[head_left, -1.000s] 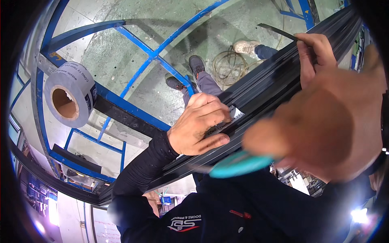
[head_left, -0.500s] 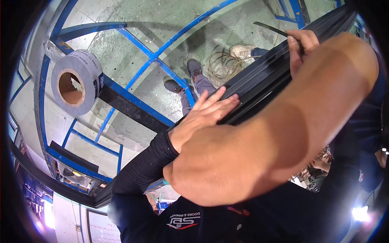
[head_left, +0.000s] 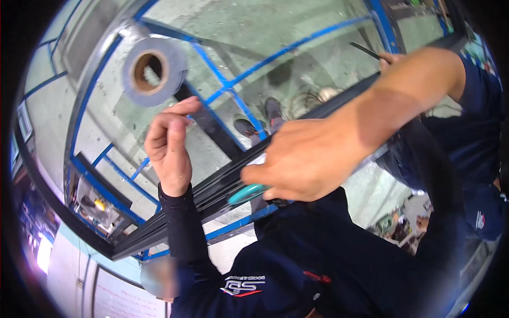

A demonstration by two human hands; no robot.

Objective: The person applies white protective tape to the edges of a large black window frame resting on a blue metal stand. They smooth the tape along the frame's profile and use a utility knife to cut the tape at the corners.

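Raised above the black bars, my left hand point(head_left: 170, 146), in a black sleeve, has its thumb up and fingers bent, with nothing seen in it. At the far upper right, my right hand point(head_left: 391, 59) pinches the end of a thin black strip point(head_left: 363, 50); my right forearm is mostly hidden behind a co-worker's bare arm point(head_left: 395, 100). That arm reaches in from the right. The co-worker's hand point(head_left: 310, 161) grips a teal-handled tool point(head_left: 248, 194), its working end hidden, over the long black bars point(head_left: 212, 193) that run diagonally in front of me.
A grey tape roll point(head_left: 129, 69) with a brown core sits left, on a blue frame point(head_left: 225, 85). Behind the bars are a person's dark shoes point(head_left: 273, 108) and a pale coil point(head_left: 301, 106) on the floor. The co-worker's torso point(head_left: 461, 138) crowds my right side.
My left hand has lifted off the bars and moved left. The co-worker's hand now lies over the bars, more of the teal tool showing. The view has shifted; my right hand still pinches the strip.
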